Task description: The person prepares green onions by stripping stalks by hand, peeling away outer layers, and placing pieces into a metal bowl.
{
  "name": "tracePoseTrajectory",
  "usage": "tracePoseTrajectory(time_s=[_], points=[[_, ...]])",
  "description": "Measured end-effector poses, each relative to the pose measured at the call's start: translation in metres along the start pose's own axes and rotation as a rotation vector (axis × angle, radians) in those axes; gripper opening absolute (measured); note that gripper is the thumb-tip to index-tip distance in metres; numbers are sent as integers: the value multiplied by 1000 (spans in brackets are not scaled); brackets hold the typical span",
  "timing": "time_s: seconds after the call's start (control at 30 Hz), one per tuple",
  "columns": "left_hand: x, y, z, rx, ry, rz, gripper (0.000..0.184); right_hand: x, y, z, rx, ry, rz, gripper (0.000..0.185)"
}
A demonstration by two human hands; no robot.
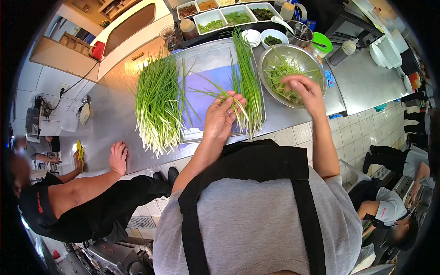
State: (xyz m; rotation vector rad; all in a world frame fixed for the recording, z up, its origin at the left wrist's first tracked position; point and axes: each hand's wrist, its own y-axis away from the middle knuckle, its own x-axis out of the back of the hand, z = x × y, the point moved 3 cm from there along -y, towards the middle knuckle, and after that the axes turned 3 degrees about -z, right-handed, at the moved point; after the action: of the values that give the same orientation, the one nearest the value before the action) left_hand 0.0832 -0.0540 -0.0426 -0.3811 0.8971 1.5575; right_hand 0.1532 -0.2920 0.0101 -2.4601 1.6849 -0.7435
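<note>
My left hand [221, 115] pinches a few thin scallions [238, 104] by their pale ends, the green tops pointing away to the left. Over the rim of a metal colander [266, 87] hangs my right hand [308, 91], its fingers curled in; whatever they may hold is hidden. Pale green scallion scraps [285, 87] lie inside the colander. A large scallion pile [159, 101] spreads left of the metal tray [201, 57], white ends toward me. Along the tray's right side runs a narrower scallion bundle [244, 73], just beyond my left hand. A blue-purple sheet [208, 87] lines the tray.
Containers of chopped greens [238, 18], small white plates [251, 37] and a green-rimmed tub [322, 42] stand at the back. On the left, a co-worker's hand [118, 157] rests on the steel counter [107, 110], the other on a yellow cloth [80, 153]. More people work at right.
</note>
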Motion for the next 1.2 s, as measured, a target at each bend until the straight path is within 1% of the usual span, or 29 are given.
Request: tracePoseTrajectory(time_s=[0.03, 0.13, 0.17, 0.23, 0.33, 0.4, 0.5, 0.6, 0.7, 0.8, 0.9, 1.0, 1.1, 1.2], points=[[-1, 1, 0, 9, -3, -17, 18, 7, -4, -3, 53, 422, 54, 13], [-5, 3, 1, 25, -29, -64, 19, 15, 1, 15, 123, 1223, 129, 13], [-6, 3, 0, 24, -43, -74, 20, 18, 1, 21, 73, 1148, 143, 12], [-7, 6, -1, 20, -72, -80, 20, 7, 0, 7, -35, 993, 166, 10], [-7, 6, -1, -1, -120, -84, 20, -24, 3, -6, 23, 567, 180, 9], [-6, 4, -3, -23, -142, -82, 21, -51, 8, -7, -109, 229, -44, 11], [-8, 4, -2, -32, -168, -71, 22, -84, 19, 7, -313, -118, -248, 14], [-9, 5, 1, -72, -173, -52, 22, -95, 23, 8, -458, -362, -333, 18], [-13, 9, 4, -77, -135, -40, 22, -100, 23, 10, -470, -339, -317, 19], [-10, 9, 2, -56, -130, -16, 22, -106, 23, 14, -436, -269, -288, 18], [-6, 8, 7, -100, -79, -7, 22, -107, 22, 11, -492, -303, -299, 17], [-4, 8, 10, -109, -43, 26, 21, -108, 23, 5, -454, -406, -316, 17], [-5, 10, 11, -110, -7, 19, 20, -107, 22, 2, -457, -428, -331, 17], [1, 7, 13, -160, 87, 11, 19, -106, 25, 2, -454, -366, -372, 16]])
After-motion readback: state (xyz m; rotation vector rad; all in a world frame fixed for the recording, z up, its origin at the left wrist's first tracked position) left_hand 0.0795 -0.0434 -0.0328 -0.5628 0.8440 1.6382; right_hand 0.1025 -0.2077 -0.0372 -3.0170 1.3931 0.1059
